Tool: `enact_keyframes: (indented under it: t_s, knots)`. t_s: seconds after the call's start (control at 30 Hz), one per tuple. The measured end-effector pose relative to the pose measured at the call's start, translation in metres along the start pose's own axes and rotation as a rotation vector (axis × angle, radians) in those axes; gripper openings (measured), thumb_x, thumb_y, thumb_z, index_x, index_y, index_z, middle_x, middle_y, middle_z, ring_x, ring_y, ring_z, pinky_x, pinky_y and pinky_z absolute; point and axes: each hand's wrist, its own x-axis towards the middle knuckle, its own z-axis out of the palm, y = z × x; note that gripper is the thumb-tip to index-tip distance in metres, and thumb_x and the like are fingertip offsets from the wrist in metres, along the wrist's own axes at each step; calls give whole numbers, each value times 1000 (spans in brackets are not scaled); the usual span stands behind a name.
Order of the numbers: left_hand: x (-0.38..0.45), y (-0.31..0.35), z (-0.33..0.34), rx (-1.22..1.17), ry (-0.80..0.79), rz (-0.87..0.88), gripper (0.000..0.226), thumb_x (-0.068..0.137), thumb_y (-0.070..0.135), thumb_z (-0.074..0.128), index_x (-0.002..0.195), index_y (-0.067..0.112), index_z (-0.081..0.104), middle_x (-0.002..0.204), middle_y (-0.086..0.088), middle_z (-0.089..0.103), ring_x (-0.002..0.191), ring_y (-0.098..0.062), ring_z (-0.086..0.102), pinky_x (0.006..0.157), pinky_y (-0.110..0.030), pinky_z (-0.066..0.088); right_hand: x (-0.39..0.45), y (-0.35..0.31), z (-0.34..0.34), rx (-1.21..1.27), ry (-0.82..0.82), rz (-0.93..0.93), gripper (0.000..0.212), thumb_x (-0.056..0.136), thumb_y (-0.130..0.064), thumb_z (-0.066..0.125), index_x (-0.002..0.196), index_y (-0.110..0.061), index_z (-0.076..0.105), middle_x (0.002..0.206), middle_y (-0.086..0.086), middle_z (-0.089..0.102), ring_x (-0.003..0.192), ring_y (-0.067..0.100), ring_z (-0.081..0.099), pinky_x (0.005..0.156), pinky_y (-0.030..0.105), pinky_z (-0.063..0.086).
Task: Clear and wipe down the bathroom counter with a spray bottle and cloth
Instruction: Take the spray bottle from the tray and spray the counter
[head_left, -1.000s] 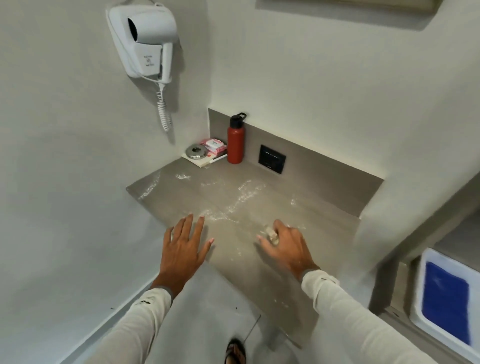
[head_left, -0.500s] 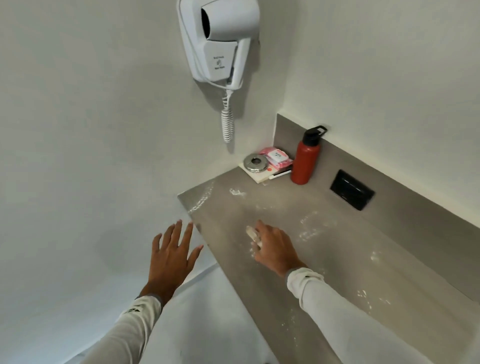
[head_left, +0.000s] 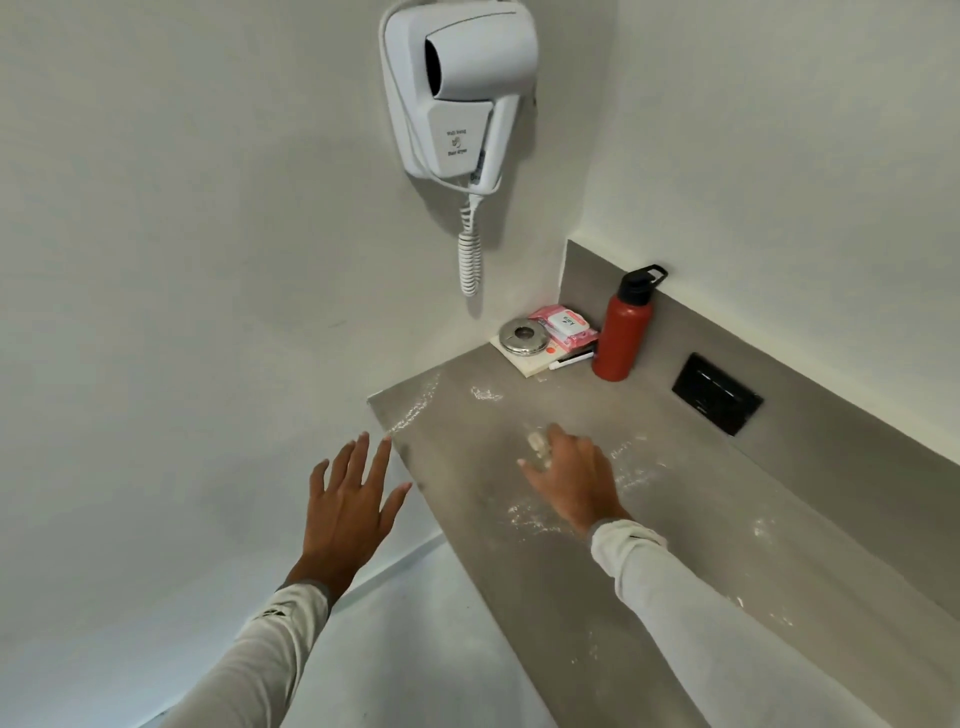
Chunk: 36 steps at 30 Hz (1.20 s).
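Our right hand (head_left: 571, 480) presses a small pale wad, seemingly the cloth (head_left: 537, 446), onto the grey surface (head_left: 701, 545), fingers curled over it amid white streaks. Our left hand (head_left: 349, 506) hovers off the edge, fingers spread and released. We judge overlapping strokes toward the corner best, stopping short of the red bottle (head_left: 619, 335). No spray bottle shows.

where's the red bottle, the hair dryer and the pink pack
red bottle (head_left: 618, 338), head view, middle of its body
hair dryer (head_left: 467, 67), head view, its barrel
pink pack (head_left: 563, 328), head view, its top face
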Motion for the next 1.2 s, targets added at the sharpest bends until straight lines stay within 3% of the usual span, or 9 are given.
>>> enact_keyframes:
  t_s: [0.23, 0.43, 0.53, 0.67, 0.77, 0.9, 0.97, 1.07, 1.2]
  knots:
    - [-28, 59, -17, -75, -5, 161, 65, 95, 56, 29, 140, 15, 50, 142, -15, 54, 126, -32, 56, 100, -51, 45, -105, 84, -61, 34, 137, 299, 33, 90, -51, 58, 96, -19, 52, 89, 14, 68, 87, 40, 66, 79, 45, 57]
    - [-95, 138, -21, -128, -35, 353, 62, 94, 56, 36, 140, 17, 50, 143, -13, 55, 126, -31, 57, 99, -47, 47, -222, 92, -85, 218, -57, 162, 36, 74, -65, 73, 72, -40, 45, 67, -8, 60, 70, 21, 57, 70, 29, 47]
    - [-129, 168, -21, -146, -65, 445, 61, 94, 55, 40, 139, 16, 51, 142, -13, 55, 126, -32, 57, 97, -49, 48, -267, 95, -91, 397, 208, 312, 46, 74, -68, 72, 76, -28, 48, 67, -8, 60, 74, 23, 58, 73, 34, 50]
    - [-162, 203, -29, -137, -97, 538, 66, 93, 60, 33, 138, 16, 52, 141, -14, 56, 124, -32, 58, 98, -51, 49, -311, 114, -122, 528, 553, 370, 35, 91, -60, 57, 82, -25, 57, 69, -2, 66, 70, 26, 64, 73, 44, 56]
    - [-182, 236, -42, -147, -112, 583, 73, 94, 64, 19, 138, 17, 52, 141, -12, 56, 124, -30, 58, 99, -51, 47, -344, 137, -150, 453, 671, 330, 31, 98, -52, 47, 82, -27, 55, 63, 9, 62, 59, 27, 59, 62, 43, 52]
    - [-207, 292, -55, -187, -135, 662, 76, 94, 66, 13, 139, 17, 51, 143, -12, 54, 126, -31, 57, 101, -51, 46, -391, 181, -180, 410, 764, 440, 33, 102, -53, 42, 84, -28, 53, 63, 0, 58, 58, 18, 59, 59, 38, 53]
    - [-220, 332, -57, -199, -132, 717, 77, 95, 65, 11, 138, 17, 53, 142, -13, 55, 126, -30, 57, 102, -50, 46, -418, 213, -196, 422, 809, 511, 29, 103, -51, 44, 91, -28, 57, 72, -7, 62, 68, 13, 63, 68, 31, 54]
    - [-247, 404, -59, -226, -150, 797, 79, 94, 65, 8, 140, 16, 51, 144, -13, 54, 130, -30, 54, 104, -49, 45, -460, 269, -219, 456, 876, 598, 32, 104, -32, 51, 125, -12, 63, 117, -9, 65, 113, 10, 60, 97, 4, 38]
    - [-296, 507, -53, -264, -211, 921, 85, 91, 70, 7, 146, 15, 42, 150, -16, 45, 136, -33, 48, 106, -50, 45, -510, 345, -248, 513, 918, 690, 39, 104, -28, 52, 139, -12, 55, 131, -12, 55, 122, 0, 49, 95, -9, 27]
